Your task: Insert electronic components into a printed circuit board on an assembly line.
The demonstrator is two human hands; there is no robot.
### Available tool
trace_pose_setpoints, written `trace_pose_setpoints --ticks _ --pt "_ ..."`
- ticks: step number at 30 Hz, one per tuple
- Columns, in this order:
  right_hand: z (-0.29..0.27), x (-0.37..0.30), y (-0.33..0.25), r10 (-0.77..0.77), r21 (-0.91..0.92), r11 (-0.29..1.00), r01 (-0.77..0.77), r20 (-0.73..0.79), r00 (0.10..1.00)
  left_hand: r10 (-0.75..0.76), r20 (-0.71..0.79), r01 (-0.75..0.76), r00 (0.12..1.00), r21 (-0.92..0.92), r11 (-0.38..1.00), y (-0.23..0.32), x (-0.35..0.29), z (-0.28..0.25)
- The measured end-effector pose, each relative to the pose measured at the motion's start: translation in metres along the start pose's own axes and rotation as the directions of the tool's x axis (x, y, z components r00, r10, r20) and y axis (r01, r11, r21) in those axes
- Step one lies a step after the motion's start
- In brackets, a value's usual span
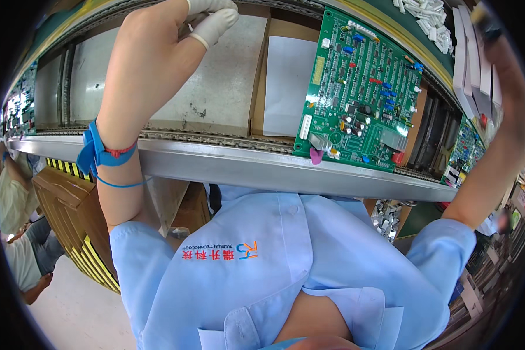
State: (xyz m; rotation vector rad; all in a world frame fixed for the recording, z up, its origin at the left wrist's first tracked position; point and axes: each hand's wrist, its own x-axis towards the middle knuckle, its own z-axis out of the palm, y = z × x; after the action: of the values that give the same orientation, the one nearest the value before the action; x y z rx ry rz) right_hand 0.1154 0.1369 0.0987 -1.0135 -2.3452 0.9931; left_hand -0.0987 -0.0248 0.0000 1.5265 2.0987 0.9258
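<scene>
My left hand (175, 35) is raised over the conveyor at the top of the view. Its fingertips wear white finger cots and are pinched together; I see nothing between them. A blue antistatic strap (102, 153) wraps that wrist. My right arm stretches up to the far right, and my right hand (497, 44) is blurred at the picture's rim, so its grip is unclear. Between my arms a green circuit board (361, 93) with many small components lies on the conveyor, nearer my right arm. A white-sheeted cardboard piece (289, 81) lies beside the board.
A metal rail (245, 166) runs along the conveyor's near edge. More green boards sit at the far left (20, 105) and far right (466, 146). White small parts (429, 17) lie beyond the belt. A seated person (17, 233) is at lower left beside a striped cardboard box (70, 216).
</scene>
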Motion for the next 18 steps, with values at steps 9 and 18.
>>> trace_pose_setpoints --ticks 9,18 --pt "0.013 -0.127 0.065 0.191 0.476 0.803 -0.357 0.362 0.912 -0.089 0.018 0.089 0.996 0.012 0.996 0.049 0.007 0.003" --pt "0.04 -0.145 0.069 -0.236 -0.249 0.933 0.258 0.114 0.965 0.049 -0.056 -0.05 0.997 -0.021 0.999 0.042 0.001 0.0"
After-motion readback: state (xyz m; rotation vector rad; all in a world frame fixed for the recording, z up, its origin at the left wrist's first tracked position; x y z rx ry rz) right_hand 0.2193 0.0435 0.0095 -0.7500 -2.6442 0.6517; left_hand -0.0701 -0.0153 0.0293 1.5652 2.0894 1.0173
